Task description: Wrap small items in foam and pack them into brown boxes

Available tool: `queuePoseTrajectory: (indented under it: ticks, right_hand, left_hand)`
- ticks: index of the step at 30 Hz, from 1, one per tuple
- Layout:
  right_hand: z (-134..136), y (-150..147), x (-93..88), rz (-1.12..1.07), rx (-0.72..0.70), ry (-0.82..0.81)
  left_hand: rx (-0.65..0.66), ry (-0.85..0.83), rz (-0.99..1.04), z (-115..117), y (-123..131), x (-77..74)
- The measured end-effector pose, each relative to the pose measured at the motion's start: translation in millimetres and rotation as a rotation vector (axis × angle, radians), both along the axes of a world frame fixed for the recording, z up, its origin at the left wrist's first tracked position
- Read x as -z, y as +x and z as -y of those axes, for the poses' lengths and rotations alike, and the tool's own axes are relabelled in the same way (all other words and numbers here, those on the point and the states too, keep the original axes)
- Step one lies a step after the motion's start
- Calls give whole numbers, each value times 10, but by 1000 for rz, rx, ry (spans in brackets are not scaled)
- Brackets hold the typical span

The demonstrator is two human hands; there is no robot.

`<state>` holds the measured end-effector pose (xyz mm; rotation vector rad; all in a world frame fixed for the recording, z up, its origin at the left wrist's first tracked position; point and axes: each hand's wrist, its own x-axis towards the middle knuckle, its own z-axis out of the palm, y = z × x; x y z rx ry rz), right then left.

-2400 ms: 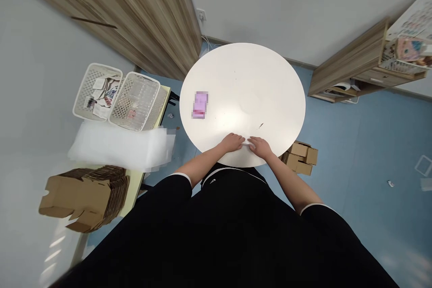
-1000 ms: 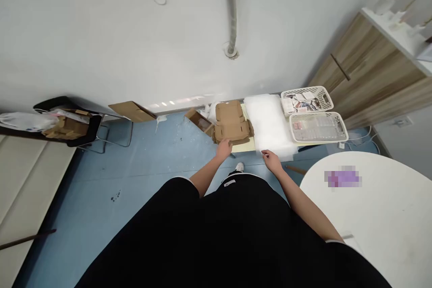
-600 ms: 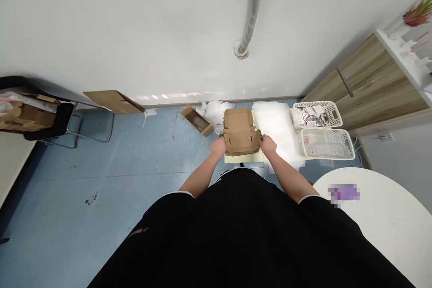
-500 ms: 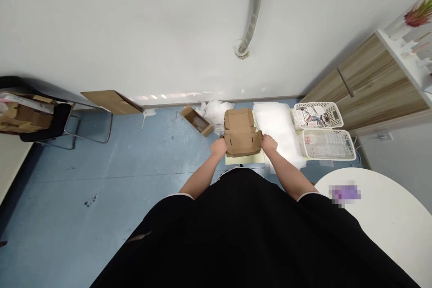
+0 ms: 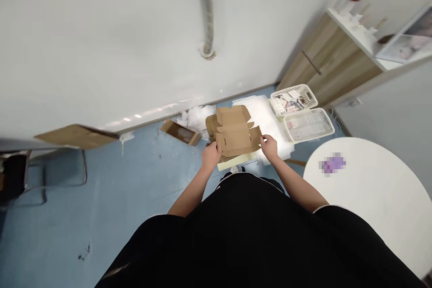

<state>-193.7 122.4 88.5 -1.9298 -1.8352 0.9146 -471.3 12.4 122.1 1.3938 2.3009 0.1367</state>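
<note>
Your left hand (image 5: 211,155) is closed on the near left edge of a partly folded corrugated cardboard mailer box (image 5: 234,131), and your right hand (image 5: 269,146) is pinching the box's right side in a narrow grip. The box sits just above centre of the frame, tilted, on a pale yellow tabletop (image 5: 236,163), with a second cardboard piece (image 5: 211,125) showing beneath its left edge. Just right of the box lies a white foam sheet (image 5: 261,119). Toward the upper right are a white plastic basket of printed cards (image 5: 293,100) and a white plastic basket of clear items (image 5: 308,125). At right, a round white table (image 5: 371,193) carries a blurred purple item (image 5: 333,165). Left of the box, a small open carton (image 5: 177,132) rests on the blue floor (image 5: 101,198) beside crumpled white foam (image 5: 197,118).
</note>
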Motion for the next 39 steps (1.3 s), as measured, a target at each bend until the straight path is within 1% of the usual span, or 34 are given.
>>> queuePoseTrajectory:
  ticks: [3, 5, 7, 10, 12, 14, 16, 18, 21, 23, 26, 28, 30, 33, 35, 37, 39]
  right_hand:
    - [194, 384, -14, -140, 220, 3]
    - [367, 716, -14, -186, 352, -26]
    - [581, 1115, 3, -204, 466, -69]
    - [1005, 1806, 62, -241, 628, -131]
    - [1355, 2280, 111, -285, 731, -158]
    - [1725, 2735, 160, -316, 833, -171]
    - [2075, 3158, 214, -327, 931, -186]
    - [2367, 3538, 285, -333, 1003, -230]
    - [2654, 4003, 430, -353, 1031, -328]
    - [2751, 4230, 537, -365, 1030, -373]
    - [2821, 4462, 664, -395, 1029, -413]
    - [2864, 4578, 717, -404, 991, -439]
    - [2919, 4695, 761, -316, 925, -433]
    - [2991, 4909, 852, -14, 823, -323]
    - [3000, 5067, 934, 130, 724, -263]
    - [2980, 5220, 1016, 171, 611, -256]
    - [2971, 5357, 1077, 166, 540, -268]
  left_hand:
    - [142, 51, 16, -286, 240, -61]
    - [254, 74, 66, -501, 502, -53]
    - [380, 103, 133, -691, 874, -22]
    - [580, 111, 208, -843, 1621, 32]
    - [709, 84, 241, -828, 2198, 67]
    - [824, 53, 275, -743, 2792, 115]
    - [907, 16, 299, -625, 3372, 191]
    - [967, -25, 309, -506, 3910, 300]
    - [1036, -97, 309, -363, 4586, 500]
    - [1061, -155, 304, -295, 4933, 636]
    - [1067, -247, 295, -220, 5299, 812]
    - [1065, -298, 290, -184, 5453, 904]
    - [1060, -335, 276, -162, 5546, 974]
    - [1044, -379, 257, -157, 5594, 1047]
    - [1023, -410, 265, -167, 5584, 1086]
    - [989, -439, 282, -179, 5560, 1129]
    - [952, -464, 300, -189, 5543, 1185]
